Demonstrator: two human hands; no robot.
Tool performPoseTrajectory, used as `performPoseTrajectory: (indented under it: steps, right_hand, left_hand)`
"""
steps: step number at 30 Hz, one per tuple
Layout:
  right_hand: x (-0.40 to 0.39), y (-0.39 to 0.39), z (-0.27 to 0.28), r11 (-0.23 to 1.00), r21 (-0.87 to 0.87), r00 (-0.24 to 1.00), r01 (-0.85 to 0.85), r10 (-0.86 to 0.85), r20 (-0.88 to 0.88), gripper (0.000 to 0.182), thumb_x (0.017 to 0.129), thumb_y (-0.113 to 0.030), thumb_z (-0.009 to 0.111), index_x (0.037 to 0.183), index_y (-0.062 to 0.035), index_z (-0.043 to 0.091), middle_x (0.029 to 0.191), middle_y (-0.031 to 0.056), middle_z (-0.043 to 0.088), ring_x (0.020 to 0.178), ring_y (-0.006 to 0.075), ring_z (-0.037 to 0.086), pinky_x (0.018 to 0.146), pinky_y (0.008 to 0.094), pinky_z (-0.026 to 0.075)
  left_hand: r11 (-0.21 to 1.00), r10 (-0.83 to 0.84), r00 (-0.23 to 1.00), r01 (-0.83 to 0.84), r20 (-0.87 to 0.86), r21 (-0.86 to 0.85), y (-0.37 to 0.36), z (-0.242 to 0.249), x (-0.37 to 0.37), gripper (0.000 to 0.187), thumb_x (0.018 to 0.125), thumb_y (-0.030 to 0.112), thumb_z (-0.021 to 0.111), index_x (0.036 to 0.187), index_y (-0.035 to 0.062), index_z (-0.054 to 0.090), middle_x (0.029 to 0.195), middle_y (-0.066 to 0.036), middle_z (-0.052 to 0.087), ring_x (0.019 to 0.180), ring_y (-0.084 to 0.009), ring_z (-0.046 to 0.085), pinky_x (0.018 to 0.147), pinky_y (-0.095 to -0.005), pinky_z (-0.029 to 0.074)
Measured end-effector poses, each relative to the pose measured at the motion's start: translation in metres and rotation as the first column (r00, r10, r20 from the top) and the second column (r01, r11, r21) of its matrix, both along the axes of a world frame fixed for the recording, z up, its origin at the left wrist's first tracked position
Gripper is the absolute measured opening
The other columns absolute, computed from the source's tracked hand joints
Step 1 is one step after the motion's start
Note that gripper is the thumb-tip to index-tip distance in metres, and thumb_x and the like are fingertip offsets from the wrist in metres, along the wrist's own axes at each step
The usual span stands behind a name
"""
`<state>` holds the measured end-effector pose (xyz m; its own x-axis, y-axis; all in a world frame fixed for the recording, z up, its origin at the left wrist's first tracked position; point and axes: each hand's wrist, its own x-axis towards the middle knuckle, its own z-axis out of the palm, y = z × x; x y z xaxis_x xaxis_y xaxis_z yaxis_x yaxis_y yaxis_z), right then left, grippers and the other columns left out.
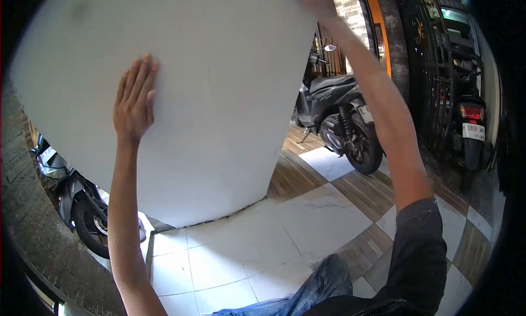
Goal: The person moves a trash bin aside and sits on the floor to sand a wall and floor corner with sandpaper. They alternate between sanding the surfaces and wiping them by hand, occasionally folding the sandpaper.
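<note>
A broad white wall section (219, 97) fills the middle of the view and meets the tiled floor at its lower edge. My left hand (134, 99) lies flat against this wall, its fingers stretched upward and close together. Higher up, my right hand (318, 1) is at the wall's upper right edge, smeared by motion and dim near the frame's border. Its fingers cannot be made out, nor whether anything is in them. A faint grey smudge (81, 8) marks the wall at the upper left.
A black motorbike (337, 110) is parked right of the wall, and another motorbike (472, 124) stands farther right by a dark metal gate (430, 58). At left, a third motorbike (82, 206) shows partly behind the wall. White and wood-look tiles (323, 206) cover the floor.
</note>
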<state>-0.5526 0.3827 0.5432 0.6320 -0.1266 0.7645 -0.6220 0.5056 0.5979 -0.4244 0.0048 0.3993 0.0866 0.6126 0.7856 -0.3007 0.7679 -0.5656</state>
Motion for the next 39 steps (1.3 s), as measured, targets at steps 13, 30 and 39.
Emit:
performPoseTrajectory:
  steps: [13,30,39]
  right_hand:
    - [-0.018,0.007,-0.007,0.999,-0.035,0.999,-0.003,0.005,0.054,0.047,0.084,0.006,0.059,0.129,-0.005,0.055,0.14,0.0135,0.048,0.134,0.024,0.04,0.115,0.0391,0.027]
    - [-0.043,0.051,-0.029,0.987,0.151,0.964,0.055,-0.092,0.251,0.041,0.088,-0.001,0.058,0.13,-0.0048,0.055,0.139,0.0138,0.049,0.132,0.0245,0.043,0.114,0.0399,0.028]
    - [-0.076,0.029,-0.062,0.979,0.179,0.984,0.098,-0.122,0.131,0.039,0.091,-0.005,0.057,0.13,-0.0047,0.055,0.138,0.014,0.05,0.131,0.0248,0.044,0.114,0.0403,0.028]
  left_hand:
    - [1.0,-0.016,1.0,0.016,0.013,0.022,0.001,-0.004,-0.006,0.043,0.103,0.026,0.027,0.139,0.0128,0.047,0.145,-0.003,0.043,0.138,-0.0195,0.034,0.114,-0.0383,0.027]
    - [1.0,0.013,1.0,-0.013,-0.026,-0.015,-0.005,0.0,-0.009,0.046,0.103,0.033,0.023,0.139,0.0171,0.046,0.145,0.001,0.042,0.138,-0.0164,0.033,0.116,-0.0361,0.025]
    - [0.999,-0.043,0.997,0.042,-0.065,-0.029,-0.004,-0.002,-0.012,0.04,0.102,0.025,0.032,0.138,0.0182,0.047,0.144,0.002,0.044,0.136,-0.0155,0.036,0.114,-0.0358,0.03]
